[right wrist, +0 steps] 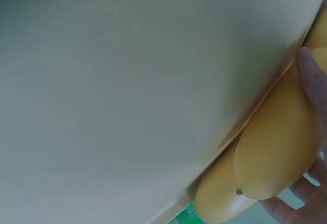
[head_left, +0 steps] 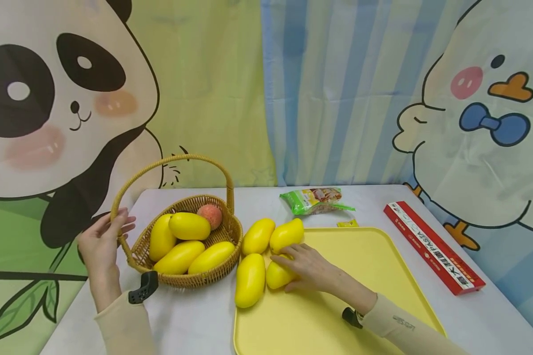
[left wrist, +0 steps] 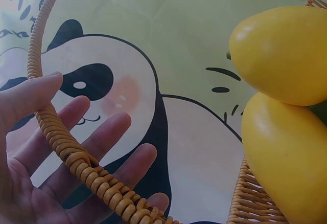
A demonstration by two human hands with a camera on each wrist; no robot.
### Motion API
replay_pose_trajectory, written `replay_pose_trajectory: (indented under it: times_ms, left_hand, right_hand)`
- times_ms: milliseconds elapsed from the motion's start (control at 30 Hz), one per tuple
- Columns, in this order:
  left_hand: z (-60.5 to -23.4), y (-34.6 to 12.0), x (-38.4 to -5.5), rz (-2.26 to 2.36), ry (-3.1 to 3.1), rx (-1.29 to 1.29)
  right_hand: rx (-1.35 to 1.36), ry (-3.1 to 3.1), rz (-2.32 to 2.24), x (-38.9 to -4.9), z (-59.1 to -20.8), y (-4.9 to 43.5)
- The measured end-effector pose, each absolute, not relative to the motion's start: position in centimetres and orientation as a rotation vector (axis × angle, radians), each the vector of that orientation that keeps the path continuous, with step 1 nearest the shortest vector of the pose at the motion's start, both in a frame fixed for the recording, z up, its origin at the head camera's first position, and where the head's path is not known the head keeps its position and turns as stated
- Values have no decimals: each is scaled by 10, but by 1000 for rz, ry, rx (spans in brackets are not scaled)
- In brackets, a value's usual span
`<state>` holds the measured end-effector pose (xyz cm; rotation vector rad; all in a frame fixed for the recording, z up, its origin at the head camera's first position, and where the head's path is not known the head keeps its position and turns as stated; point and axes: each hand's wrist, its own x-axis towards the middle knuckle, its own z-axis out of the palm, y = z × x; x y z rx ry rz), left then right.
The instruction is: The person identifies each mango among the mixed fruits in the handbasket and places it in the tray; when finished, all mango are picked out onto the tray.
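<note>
My left hand (head_left: 103,246) is at the left side of the wicker basket's handle (head_left: 174,159). In the left wrist view its fingers (left wrist: 104,134) are spread and relaxed, with the handle crossing in front of them. Several yellow mangoes (head_left: 189,226) and a pinkish-red round fruit (head_left: 210,217) lie in the basket (head_left: 195,282). My right hand (head_left: 308,268) holds a mango (head_left: 277,277) at the left part of the yellow tray (head_left: 337,315); in the right wrist view, thumb and fingers grip opposite sides of that mango (right wrist: 278,137). Three other mangoes (head_left: 250,281) lie close around it.
Behind the tray lies a green food packet (head_left: 316,200), with a small yellow packet (head_left: 348,224) by the tray's far edge. A long red pasta box (head_left: 433,246) rests on the white table (head_left: 195,325) at the right. Cartoon-printed curtains (head_left: 337,98) hang at the back and sides.
</note>
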<state>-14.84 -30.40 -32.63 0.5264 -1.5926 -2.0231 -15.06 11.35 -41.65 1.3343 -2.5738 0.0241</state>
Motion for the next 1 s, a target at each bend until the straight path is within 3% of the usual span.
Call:
replay_pose_trajectory:
  times_ms: [1000]
  left_hand:
    - [-327,-305,-149,-2027,-1581,515]
  right_hand:
    - [1321,-2589,208,-165,-375,70]
